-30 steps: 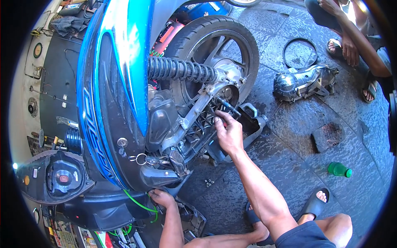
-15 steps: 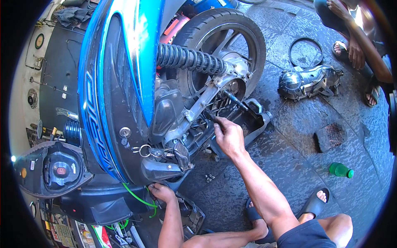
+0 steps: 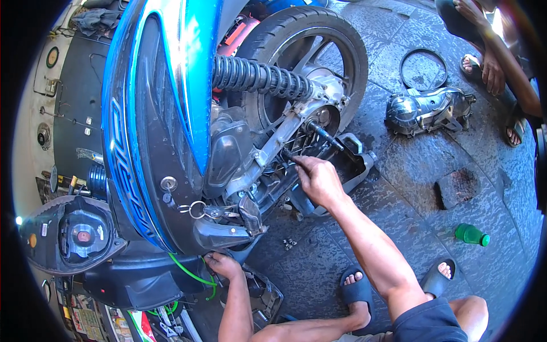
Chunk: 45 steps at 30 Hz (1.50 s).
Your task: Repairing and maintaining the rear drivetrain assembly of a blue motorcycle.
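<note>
- At the far left, a black moulded part [image 3: 67, 251] with a recessed middle juts out beside the scooter.
- Next comes the scooter's blue-and-black body panel [image 3: 159, 131], which runs from the top edge down toward the middle of the view.
- A green cable [image 3: 188, 273] loops below the panel, and a key ring [image 3: 212, 211] with a clip lies across the panel's lower right part.
- The person's left hand [image 3: 225, 266] rests at the lower edge of the scooter's bodywork, close to the green cable; its fingers curl inward, their tips hidden, so whether they pinch anything cannot be told.
- A black coil spring [image 3: 262, 77] slants across to the rear wheel [image 3: 358, 68], above the opened silver casing [image 3: 270, 149].
- Small metal pieces [image 3: 290, 244] lie on the dark floor [image 3: 421, 165].
- The right hand [image 3: 320, 179] reaches to the casing, index finger stretched forward and thumb near it; whether they grip something dark there cannot be told.
- Just above that hand, a shaft [image 3: 325, 135] sticks out from the hub area.
- Farther right on the floor are a black ring [image 3: 401, 71], a metal engine cover [image 3: 430, 111], a dark block [image 3: 457, 189] and a green bottle [image 3: 470, 234].
- Near the right rim hangs another person's hand [image 3: 493, 78].
</note>
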### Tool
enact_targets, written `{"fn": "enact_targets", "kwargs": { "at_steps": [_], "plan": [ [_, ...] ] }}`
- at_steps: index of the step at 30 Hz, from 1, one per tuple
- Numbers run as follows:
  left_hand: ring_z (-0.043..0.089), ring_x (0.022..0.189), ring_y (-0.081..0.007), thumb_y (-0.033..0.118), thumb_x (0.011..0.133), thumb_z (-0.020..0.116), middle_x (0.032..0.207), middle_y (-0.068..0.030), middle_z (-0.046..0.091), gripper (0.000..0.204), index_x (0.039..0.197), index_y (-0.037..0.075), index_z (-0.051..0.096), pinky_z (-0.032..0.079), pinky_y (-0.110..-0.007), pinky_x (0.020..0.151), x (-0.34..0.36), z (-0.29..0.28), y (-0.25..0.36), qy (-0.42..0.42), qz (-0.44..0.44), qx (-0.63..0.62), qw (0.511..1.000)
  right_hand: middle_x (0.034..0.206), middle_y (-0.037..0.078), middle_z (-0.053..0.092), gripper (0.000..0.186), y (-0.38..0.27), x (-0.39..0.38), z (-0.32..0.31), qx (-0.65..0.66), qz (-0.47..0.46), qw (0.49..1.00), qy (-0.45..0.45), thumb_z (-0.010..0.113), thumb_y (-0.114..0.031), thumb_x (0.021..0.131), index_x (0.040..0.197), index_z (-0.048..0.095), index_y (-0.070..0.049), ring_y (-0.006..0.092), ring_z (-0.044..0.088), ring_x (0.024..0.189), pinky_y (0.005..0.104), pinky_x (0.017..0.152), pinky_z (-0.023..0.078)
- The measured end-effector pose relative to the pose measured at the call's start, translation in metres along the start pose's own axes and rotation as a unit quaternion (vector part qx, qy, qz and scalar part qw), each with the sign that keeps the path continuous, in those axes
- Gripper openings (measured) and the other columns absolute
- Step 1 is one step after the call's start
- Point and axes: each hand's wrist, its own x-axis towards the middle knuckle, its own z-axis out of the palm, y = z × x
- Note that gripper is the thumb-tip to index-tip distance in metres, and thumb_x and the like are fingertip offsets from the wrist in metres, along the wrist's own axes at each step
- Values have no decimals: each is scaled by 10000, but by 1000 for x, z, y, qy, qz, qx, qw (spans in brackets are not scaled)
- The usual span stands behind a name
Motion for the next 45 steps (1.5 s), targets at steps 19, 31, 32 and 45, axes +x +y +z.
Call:
{"fn": "enact_targets", "kwargs": {
  "at_steps": [19, 31, 32, 45],
  "plan": [
    [506, 879, -360, 149, 885, 394, 956, -261, 556, 297, 983, -109, 504, 379, -425, 849, 1, 1, 5, 5, -26, -7, 1000, 878, 214, 680, 262, 30, 0, -64, -188, 161, 959, -138, 574, -188, 804, 986, 701, -48, 362, 666, 849, 446, 819, 520],
    [524, 841, -384, 146, 849, 404, 932, -282, 574, 298, 938, -122, 502, 389, -453, 821, -1, 2, 3, 2, 9, 33, 999, 931, 205, 686, 224, 104, -13, -25, -361, 207, 891, -179, 557, -134, 801, 923, 706, -20, 382, 656, 904, 465, 813, 516],
    [522, 843, -384, 144, 850, 402, 931, -284, 572, 299, 938, -123, 501, 389, -451, 825, 1, -1, 3, 1, 5, 35, 999, 894, 241, 672, 243, 73, -17, -30, -290, 219, 925, -107, 546, -158, 823, 948, 696, -13, 396, 655, 881, 460, 825, 516],
    [520, 889, -378, 191, 877, 403, 997, -296, 559, 341, 974, -117, 511, 381, -452, 856, 0, 0, 13, -18, -21, 96, 995, 842, 229, 670, 277, -30, -5, 35, 158, 193, 964, 87, 569, -136, 845, 1065, 659, 5, 330, 681, 789, 385, 736, 520]
  ]
}}
